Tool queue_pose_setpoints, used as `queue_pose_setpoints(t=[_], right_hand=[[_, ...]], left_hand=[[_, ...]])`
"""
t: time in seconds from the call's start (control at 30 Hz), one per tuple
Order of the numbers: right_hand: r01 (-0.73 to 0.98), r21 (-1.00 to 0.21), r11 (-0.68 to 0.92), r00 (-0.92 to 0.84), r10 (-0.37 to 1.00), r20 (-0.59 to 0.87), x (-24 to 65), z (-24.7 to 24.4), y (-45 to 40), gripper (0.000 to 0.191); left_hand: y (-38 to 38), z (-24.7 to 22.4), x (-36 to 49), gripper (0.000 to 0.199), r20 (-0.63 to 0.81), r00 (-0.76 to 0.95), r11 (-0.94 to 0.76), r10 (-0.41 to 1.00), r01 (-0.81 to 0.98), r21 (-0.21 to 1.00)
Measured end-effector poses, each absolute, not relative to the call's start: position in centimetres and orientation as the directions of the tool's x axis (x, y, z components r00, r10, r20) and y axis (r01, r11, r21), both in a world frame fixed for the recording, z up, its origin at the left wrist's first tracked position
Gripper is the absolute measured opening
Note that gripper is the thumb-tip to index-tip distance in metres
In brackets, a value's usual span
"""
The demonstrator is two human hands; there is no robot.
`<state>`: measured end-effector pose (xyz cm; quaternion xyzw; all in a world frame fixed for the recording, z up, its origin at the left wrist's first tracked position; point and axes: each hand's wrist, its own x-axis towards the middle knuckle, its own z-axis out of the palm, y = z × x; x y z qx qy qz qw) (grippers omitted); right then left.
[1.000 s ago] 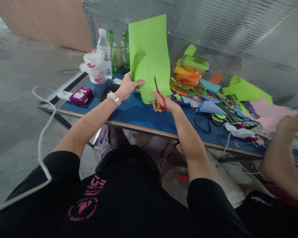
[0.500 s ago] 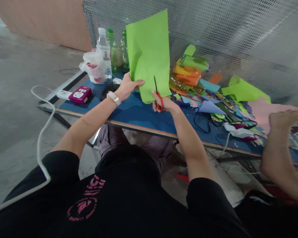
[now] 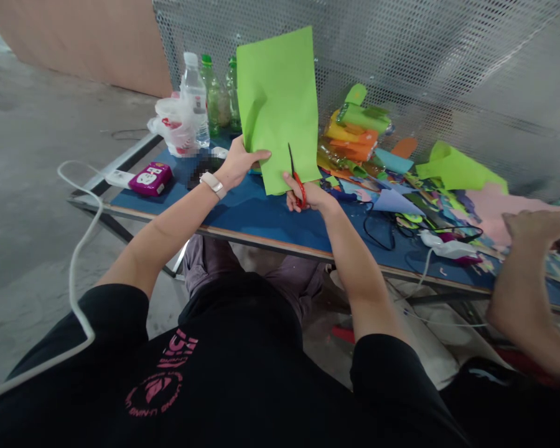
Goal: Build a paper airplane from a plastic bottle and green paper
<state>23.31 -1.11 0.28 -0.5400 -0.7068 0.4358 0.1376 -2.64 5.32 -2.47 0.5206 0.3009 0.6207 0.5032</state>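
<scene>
A sheet of green paper (image 3: 280,93) stands raised over the blue tabletop (image 3: 242,208). My left hand (image 3: 240,163) pinches its lower left edge, thumb in front and fingers behind. In my right hand (image 3: 305,196) is a pair of scissors (image 3: 298,180) with red handles and a dark blade. My fingers are closed round the handles. The visible blade points up and lies in front of the lower part of the sheet; where the other blade is, I cannot make out.
Left: a purple packet (image 3: 152,179), a white plastic bag (image 3: 175,124), a water bottle (image 3: 195,102) and green bottles (image 3: 211,93). Right: paper-wrapped bottles (image 3: 364,118), coloured scraps (image 3: 396,199), a black cord (image 3: 378,233) and a co-worker's hand (image 3: 534,227) at pink paper (image 3: 488,208).
The top of the green sheet has dipped slightly. Both my hands stay nearly in place. At the right, the co-worker's hand has shifted a little with the pink paper.
</scene>
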Motion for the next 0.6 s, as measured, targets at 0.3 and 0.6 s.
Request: queue_pose_setpoints(t=[0.3,0.6], right_hand=[[0.621,-0.780,0.080,-0.463,0.840,-0.283,23.5,0.5,-1.2,0.103],[0.543,-0.813,0.210,-0.634,0.738,-0.233,24.7,1.1,-1.1,0.108]], left_hand=[[5.9,-2.7,-2.8,0.051,0.377,0.026,-0.353,0.926,-0.302,0.886],[6.4,-2.3,-3.0,0.069,0.418,-0.088,-0.420,0.904,-0.360,0.833]])
